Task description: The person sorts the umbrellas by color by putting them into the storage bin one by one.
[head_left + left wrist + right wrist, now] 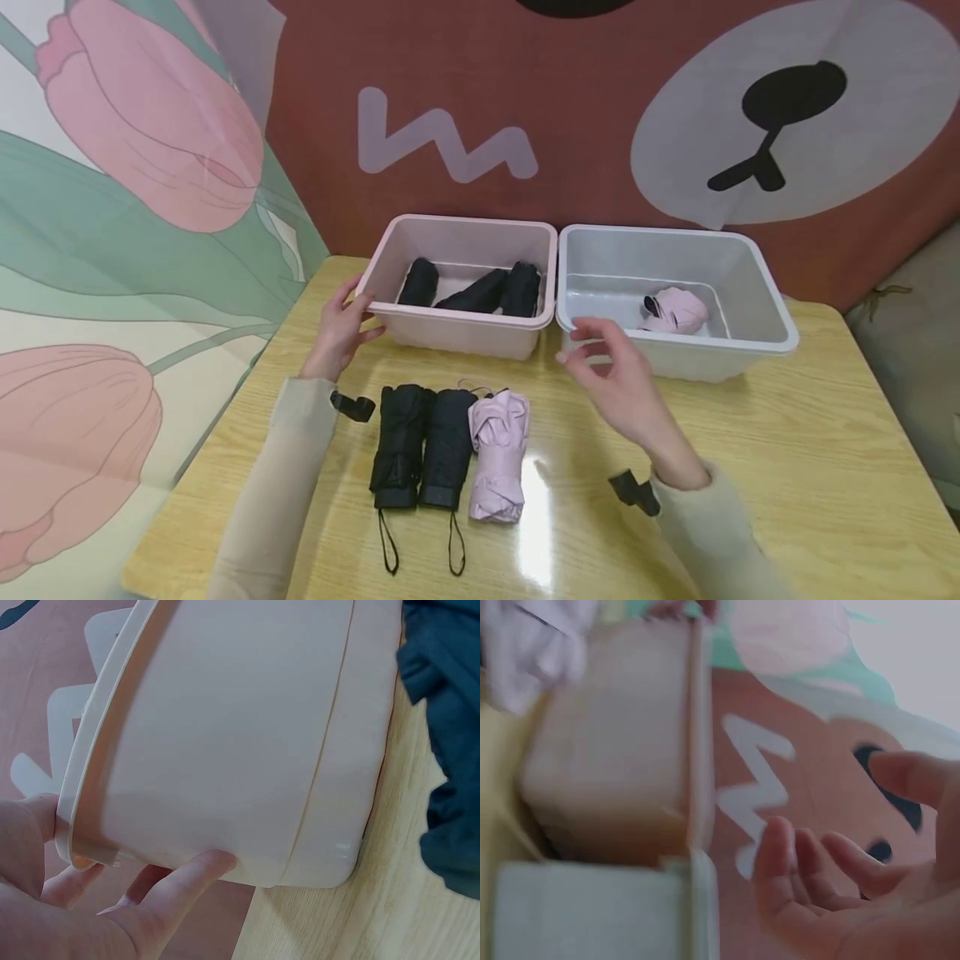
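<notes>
Obstacles: pink bin, eleven o'clock; grey bin, one o'clock, just beside it. Free room: bench, three o'clock.

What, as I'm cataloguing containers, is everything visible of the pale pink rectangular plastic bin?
The pale pink rectangular plastic bin is open-topped, with rounded corners, a projecting rim and walls narrowing toward the base. It looks like smooth plastic and stands upright on the yellowish wood-grain table, beside the light grey plastic bin; whether their rims touch is unclear. Three black rolled fabric bundles lie inside. The person's left hand holds its rim at the near left corner.
</notes>
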